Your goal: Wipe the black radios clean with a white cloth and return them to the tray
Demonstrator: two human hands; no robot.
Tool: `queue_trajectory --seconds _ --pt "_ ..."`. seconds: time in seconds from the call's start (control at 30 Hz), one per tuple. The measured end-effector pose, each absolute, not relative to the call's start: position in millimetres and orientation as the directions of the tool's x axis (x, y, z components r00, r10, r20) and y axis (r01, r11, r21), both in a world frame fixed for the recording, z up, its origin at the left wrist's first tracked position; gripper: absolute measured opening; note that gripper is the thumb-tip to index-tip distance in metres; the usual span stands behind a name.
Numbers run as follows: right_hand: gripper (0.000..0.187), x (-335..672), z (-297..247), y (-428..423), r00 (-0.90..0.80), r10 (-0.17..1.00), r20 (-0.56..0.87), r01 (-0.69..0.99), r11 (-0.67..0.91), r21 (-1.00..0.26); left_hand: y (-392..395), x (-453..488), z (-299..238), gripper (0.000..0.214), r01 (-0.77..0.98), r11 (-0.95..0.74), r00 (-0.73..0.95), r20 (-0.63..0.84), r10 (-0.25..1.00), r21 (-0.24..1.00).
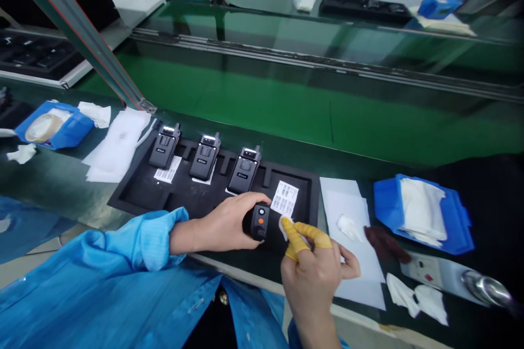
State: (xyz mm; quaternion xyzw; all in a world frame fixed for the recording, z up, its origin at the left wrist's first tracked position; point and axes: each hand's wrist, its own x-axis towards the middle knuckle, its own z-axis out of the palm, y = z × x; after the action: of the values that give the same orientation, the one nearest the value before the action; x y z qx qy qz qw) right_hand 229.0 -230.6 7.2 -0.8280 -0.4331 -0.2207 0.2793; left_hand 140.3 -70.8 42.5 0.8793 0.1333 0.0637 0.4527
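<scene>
My left hand (227,221) grips a small black radio (259,221) with an orange button, held on its side over the black tray (135,188). My right hand (313,270), with yellow finger cots on two fingers, pinches a small white wipe (284,224) against the radio's end. Three more black radios (204,156) stand in the tray's slots, with white barcode labels (285,198) lying beside them.
A blue bin of white cloths (423,212) sits right of a white paper sheet (352,229). Crumpled wipes (415,297) and a metal tool (487,289) lie at the right. A blue bin with tape (53,128) is at the left. A green conveyor belt (311,103) runs behind.
</scene>
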Motion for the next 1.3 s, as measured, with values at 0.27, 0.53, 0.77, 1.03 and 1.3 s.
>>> queue_trajectory --seconds 0.27,0.53,0.77,1.03,1.3 --pt "0.013 240.0 -38.0 -250.0 0.597 0.560 0.574 0.789 -0.537 -0.297 -78.2 143.4 45.1 0.059 0.175 -0.594 0.960 -0.003 0.279 0.785" --pt "0.017 241.2 -55.1 -249.1 0.619 0.524 0.585 0.777 -0.518 -0.358 -81.2 147.5 47.2 0.059 0.203 -0.662 0.960 -0.014 0.280 0.722" --pt "0.020 243.0 -55.3 -246.1 0.615 0.483 0.623 0.784 -0.458 -0.419 -56.5 216.4 63.7 0.080 0.282 -0.809 0.954 -0.062 0.293 0.516" --pt "0.019 269.1 -18.0 -271.0 0.591 0.348 0.727 0.773 -0.501 -0.389 -50.7 298.1 52.3 0.062 0.468 -0.840 0.883 -0.194 0.428 0.275" --pt "0.018 327.9 -3.6 -343.4 0.654 0.089 0.751 0.425 -0.865 -0.268 -56.3 293.7 49.9 0.057 0.419 -0.903 0.903 -0.154 0.402 0.098"
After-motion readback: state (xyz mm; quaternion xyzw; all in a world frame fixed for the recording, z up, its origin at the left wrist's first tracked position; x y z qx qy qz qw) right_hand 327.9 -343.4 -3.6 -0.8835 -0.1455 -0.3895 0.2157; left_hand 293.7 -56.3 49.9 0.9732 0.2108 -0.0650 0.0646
